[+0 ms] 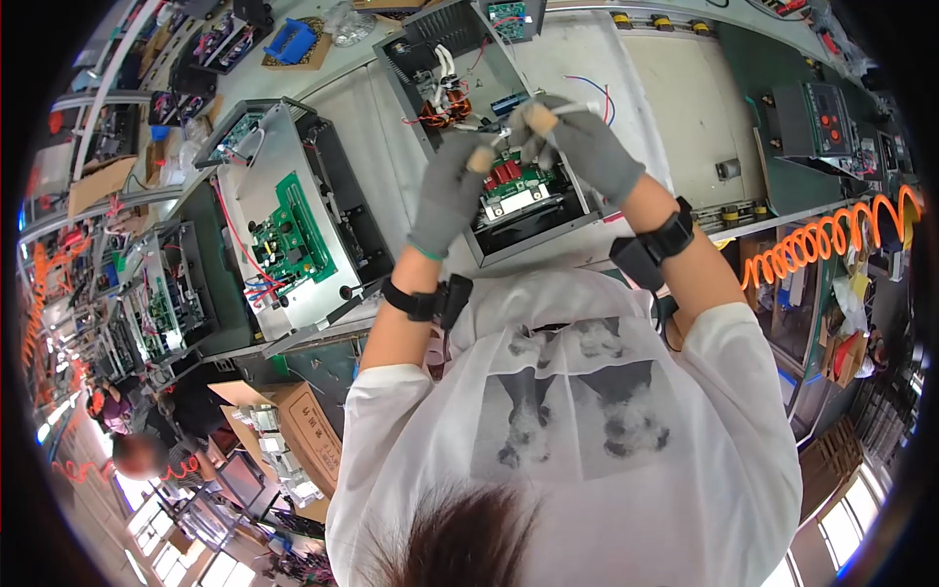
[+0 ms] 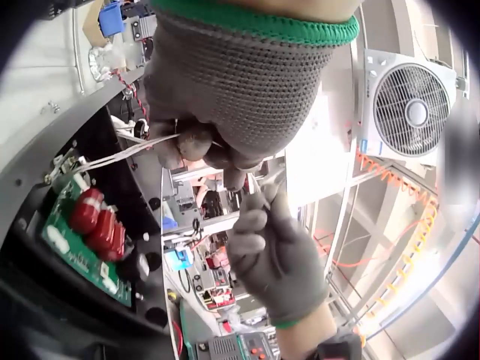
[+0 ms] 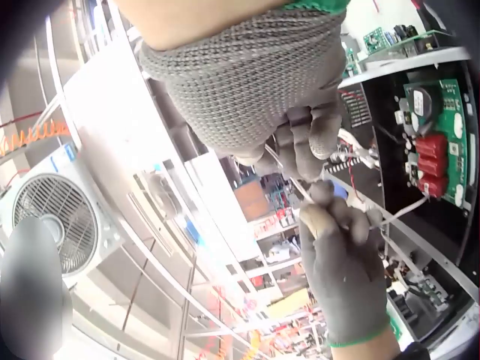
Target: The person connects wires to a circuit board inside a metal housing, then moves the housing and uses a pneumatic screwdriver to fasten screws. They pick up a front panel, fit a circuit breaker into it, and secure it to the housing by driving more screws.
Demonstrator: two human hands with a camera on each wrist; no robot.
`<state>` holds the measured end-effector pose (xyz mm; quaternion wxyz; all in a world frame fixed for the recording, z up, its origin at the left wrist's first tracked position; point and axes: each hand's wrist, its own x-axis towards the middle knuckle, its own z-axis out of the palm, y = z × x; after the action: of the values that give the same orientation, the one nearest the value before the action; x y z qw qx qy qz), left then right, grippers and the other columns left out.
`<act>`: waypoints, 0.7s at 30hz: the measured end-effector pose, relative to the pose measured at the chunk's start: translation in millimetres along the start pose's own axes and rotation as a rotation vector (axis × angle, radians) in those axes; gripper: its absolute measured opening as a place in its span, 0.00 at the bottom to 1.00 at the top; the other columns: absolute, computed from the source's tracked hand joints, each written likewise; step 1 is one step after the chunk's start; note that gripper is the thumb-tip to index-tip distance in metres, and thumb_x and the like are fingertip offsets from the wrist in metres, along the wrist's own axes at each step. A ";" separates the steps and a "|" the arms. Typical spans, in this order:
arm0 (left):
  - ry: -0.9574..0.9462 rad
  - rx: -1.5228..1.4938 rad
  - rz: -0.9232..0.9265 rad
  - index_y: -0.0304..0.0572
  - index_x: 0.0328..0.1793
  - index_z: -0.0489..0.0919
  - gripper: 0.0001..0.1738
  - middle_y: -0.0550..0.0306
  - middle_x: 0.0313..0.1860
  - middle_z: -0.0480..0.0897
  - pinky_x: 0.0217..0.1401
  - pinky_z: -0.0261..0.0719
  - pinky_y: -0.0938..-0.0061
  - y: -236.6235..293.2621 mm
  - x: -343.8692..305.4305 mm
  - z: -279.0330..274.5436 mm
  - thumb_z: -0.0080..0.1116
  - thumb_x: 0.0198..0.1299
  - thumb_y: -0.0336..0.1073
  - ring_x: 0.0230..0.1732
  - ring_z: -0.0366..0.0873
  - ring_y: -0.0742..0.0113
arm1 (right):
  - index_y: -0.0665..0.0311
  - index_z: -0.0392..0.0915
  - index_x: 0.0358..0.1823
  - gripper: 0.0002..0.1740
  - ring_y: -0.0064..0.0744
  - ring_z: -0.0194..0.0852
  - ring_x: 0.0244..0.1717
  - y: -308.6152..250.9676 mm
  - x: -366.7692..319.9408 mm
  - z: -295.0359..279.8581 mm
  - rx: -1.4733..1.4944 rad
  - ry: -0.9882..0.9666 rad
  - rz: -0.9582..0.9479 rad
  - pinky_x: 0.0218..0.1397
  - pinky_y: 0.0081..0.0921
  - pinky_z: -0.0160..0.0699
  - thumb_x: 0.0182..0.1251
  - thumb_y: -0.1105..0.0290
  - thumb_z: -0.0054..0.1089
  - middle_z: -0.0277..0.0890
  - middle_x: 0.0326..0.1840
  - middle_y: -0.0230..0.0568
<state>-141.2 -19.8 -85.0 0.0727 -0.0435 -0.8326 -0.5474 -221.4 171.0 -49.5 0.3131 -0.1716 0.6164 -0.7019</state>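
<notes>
Grey-gloved, my left hand [image 1: 452,186] pinches a pair of thin white wires [image 2: 124,155] that run up from a green circuit board [image 2: 79,244] with red blocks. My right hand [image 1: 592,147], also gloved, meets it fingertip to fingertip above an open metal case [image 1: 533,233]. A thin white length of wire [image 3: 298,189] spans the gap between the hands, and the right fingers curl round its other end. The wire tips are hidden in the right hand. Inside the case sit copper-coloured coils [image 1: 448,103] and thick white leads.
To the left stands a second open case with a metal panel [image 1: 279,220] and green board. A blue bin [image 1: 290,42] is at the back left. On the right are a control box [image 1: 824,119] and an orange coiled hose [image 1: 812,240]. A cardboard box [image 1: 308,435] stands below the bench.
</notes>
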 end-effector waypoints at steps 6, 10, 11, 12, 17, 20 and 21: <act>0.030 -0.142 -0.148 0.35 0.45 0.76 0.15 0.64 0.27 0.73 0.30 0.68 0.82 -26.4 52.3 -9.8 0.48 0.68 0.41 0.26 0.67 0.78 | 0.69 0.79 0.34 0.28 0.24 0.74 0.23 5.6 14.1 -53.1 -0.569 0.111 0.517 0.26 0.22 0.71 0.65 0.46 0.53 0.77 0.23 0.38; -0.027 -0.263 -0.290 0.37 0.44 0.77 0.14 0.66 0.27 0.71 0.25 0.63 0.83 -16.7 70.7 10.4 0.48 0.68 0.42 0.23 0.62 0.81 | 0.69 0.79 0.38 0.25 0.27 0.73 0.23 13.6 11.7 -6.5 -0.522 0.005 0.485 0.30 0.27 0.73 0.61 0.50 0.58 0.78 0.24 0.39; -0.016 -0.340 -0.378 0.38 0.43 0.77 0.14 0.66 0.27 0.71 0.25 0.63 0.84 -15.3 75.0 13.4 0.48 0.68 0.41 0.23 0.62 0.81 | 0.69 0.79 0.38 0.25 0.27 0.73 0.23 22.3 14.6 -4.9 -0.518 0.016 0.488 0.30 0.27 0.73 0.61 0.50 0.58 0.78 0.24 0.39; -0.004 -0.415 -0.469 0.38 0.43 0.77 0.13 0.67 0.27 0.71 0.25 0.62 0.84 -15.0 79.1 16.6 0.48 0.67 0.41 0.23 0.62 0.82 | 0.68 0.79 0.42 0.22 0.28 0.74 0.24 30.4 17.5 -4.3 -0.365 0.104 0.430 0.31 0.27 0.73 0.63 0.53 0.57 0.78 0.26 0.40; -0.111 -0.092 -0.297 0.34 0.44 0.76 0.17 0.54 0.28 0.78 0.37 0.73 0.72 -6.1 75.0 22.1 0.51 0.65 0.44 0.32 0.74 0.67 | 0.64 0.76 0.47 0.16 0.39 0.80 0.29 53.3 2.2 2.6 -0.460 0.416 0.035 0.35 0.35 0.75 0.65 0.61 0.53 0.79 0.27 0.44; -0.140 0.148 -0.222 0.33 0.44 0.77 0.17 0.54 0.26 0.77 0.32 0.70 0.71 13.1 70.7 38.8 0.51 0.63 0.43 0.27 0.73 0.68 | 0.61 0.77 0.48 0.16 0.45 0.79 0.31 51.8 -5.2 8.4 -0.730 0.377 0.002 0.36 0.37 0.76 0.64 0.60 0.55 0.79 0.29 0.45; -0.292 0.081 -0.360 0.31 0.44 0.76 0.19 0.48 0.28 0.79 0.34 0.72 0.67 39.2 74.8 33.9 0.54 0.61 0.44 0.30 0.77 0.59 | 0.58 0.77 0.49 0.15 0.47 0.79 0.35 52.6 -5.5 8.7 -0.808 0.342 0.020 0.40 0.37 0.76 0.64 0.61 0.55 0.79 0.33 0.46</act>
<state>-211.4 26.3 -50.1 -0.1458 0.0300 -0.8498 -0.5057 -199.9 165.7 -98.3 0.1209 -0.1558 0.8860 -0.4197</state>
